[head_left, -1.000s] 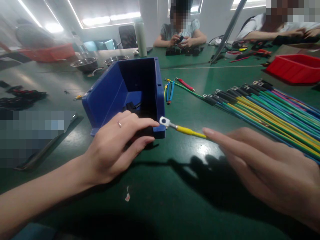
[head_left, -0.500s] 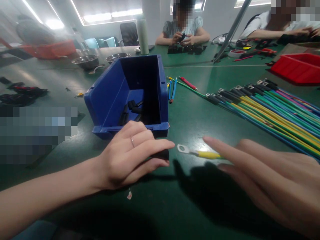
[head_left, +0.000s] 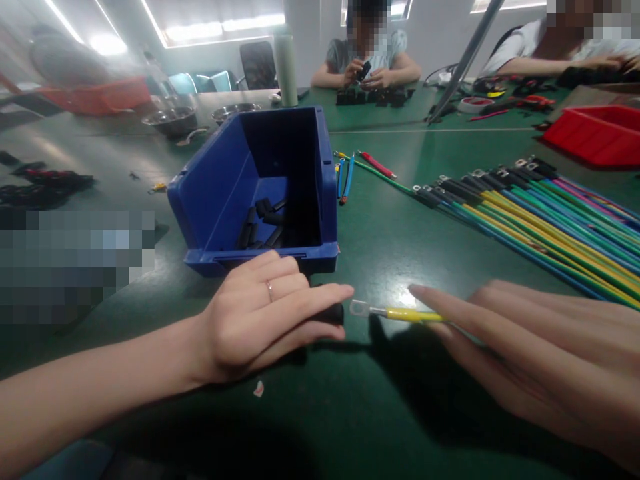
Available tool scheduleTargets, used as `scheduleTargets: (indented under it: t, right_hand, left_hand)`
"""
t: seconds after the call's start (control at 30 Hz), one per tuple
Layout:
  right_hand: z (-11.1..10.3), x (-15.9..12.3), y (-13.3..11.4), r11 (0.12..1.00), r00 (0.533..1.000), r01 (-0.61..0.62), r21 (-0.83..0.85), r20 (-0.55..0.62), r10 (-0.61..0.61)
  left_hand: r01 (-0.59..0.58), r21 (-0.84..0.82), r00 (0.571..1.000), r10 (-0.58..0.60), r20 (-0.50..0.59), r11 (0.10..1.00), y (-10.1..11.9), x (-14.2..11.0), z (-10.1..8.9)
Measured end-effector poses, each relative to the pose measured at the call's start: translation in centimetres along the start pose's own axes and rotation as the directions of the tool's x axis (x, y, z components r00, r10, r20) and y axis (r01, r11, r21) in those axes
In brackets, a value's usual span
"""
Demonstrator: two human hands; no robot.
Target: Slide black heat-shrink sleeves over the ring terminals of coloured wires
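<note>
Your left hand [head_left: 260,313]: fingers pinching a black sleeve [head_left: 333,314] just in front of the blue bin [head_left: 213,265]. Your right hand [head_left: 535,353]: fingers closed on a yellow wire [head_left: 407,315], ring terminal [head_left: 361,309] near the sleeve's end.

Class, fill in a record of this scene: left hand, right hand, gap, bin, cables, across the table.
Left hand: pinching a black piece
Right hand: holding a yellow cable, metal terminal pointing left
Gap: terminal and black piece apart
Blue bin: black pieces inside
Cables: laid side by side, right
Across: person holding something black
</note>
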State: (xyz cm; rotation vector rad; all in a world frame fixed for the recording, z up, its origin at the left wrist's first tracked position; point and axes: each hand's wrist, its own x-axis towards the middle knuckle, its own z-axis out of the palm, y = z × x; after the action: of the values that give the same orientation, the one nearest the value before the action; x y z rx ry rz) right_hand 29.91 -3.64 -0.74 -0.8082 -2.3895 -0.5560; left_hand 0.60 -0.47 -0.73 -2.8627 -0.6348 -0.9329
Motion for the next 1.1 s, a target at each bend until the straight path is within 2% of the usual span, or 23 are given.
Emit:
scheduleTargets:
  t: [0.27, 0.43, 0.8, 0.93, 1.1]
  right_hand:
    - [0.5, -0.2, -0.5, 0.998, 0.999, 0.013, 0.068, 0.031, -0.015]
    - [0.2, -0.2, -0.3, 0.998, 0.998, 0.040, 0.045, 0.043, -0.042]
    - [0.3, 0.4, -0.8, 0.996, 0.997, 0.067, 0.059, 0.026, -0.069]
    - [0.5, 0.0, -0.9, 0.994, 0.997, 0.061, 0.090, 0.049, -0.066]
    - [0.6, -0.1, -1.0, 0.997, 0.998, 0.040, 0.064, 0.039, -0.043]
  left_hand:
    - [-0.006, 0.079, 1.000, 0.007, -0.008, 0.997, 0.0, -0.4, 0.6]
    - [-0.031, 0.053, 0.999, 0.033, -0.027, 0.998, -0.2, -1.0, 1.4]
    - [-0.043, 0.031, 0.999, 0.043, 0.009, 0.999, 0.2, -0.9, 1.3]
    - [-0.021, 0.016, 0.997, 0.020, 0.072, 1.000, 0.6, -0.4, 1.1]
    - [0.000, -0.052, 0.996, 0.005, 0.094, 0.999, 0.7, -0.4, 1.1]
